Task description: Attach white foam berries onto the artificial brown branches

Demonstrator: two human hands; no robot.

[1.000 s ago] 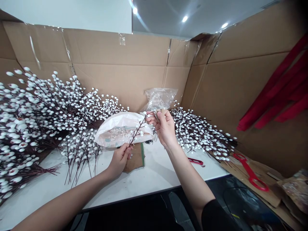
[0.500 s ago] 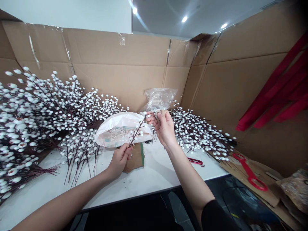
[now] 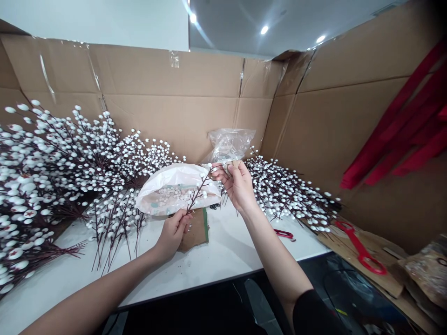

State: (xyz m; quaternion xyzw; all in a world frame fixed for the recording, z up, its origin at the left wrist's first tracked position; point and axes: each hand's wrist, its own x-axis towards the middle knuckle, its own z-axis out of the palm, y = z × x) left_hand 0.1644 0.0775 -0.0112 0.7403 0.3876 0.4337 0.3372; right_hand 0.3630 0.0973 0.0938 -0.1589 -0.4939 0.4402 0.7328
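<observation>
My left hand [image 3: 173, 232] is closed around the lower stem of a dark artificial berry branch [image 3: 197, 191], which slants up to the right and bears a few white berries. My right hand [image 3: 238, 184] pinches a thin twig near the branch's upper end; what lies between the fingertips is mostly hidden. Behind the branch, a white plastic bag [image 3: 171, 174] gapes open with loose white berries inside. Below my left hand lies a piece of brown cardboard [image 3: 197, 232] with a green edge.
White-berry branches [image 3: 70, 153] are heaped at left, and another pile [image 3: 286, 190] lies at right. A clear plastic bag [image 3: 230, 142] sits behind. A red cutter [image 3: 283, 233] lies on the white table [image 3: 230, 256]. Cardboard walls [image 3: 167, 111] enclose the back; red strips [image 3: 394, 135] hang right.
The view has shifted very slightly. Both hands keep their hold on the branch, with hardly any visible movement.
</observation>
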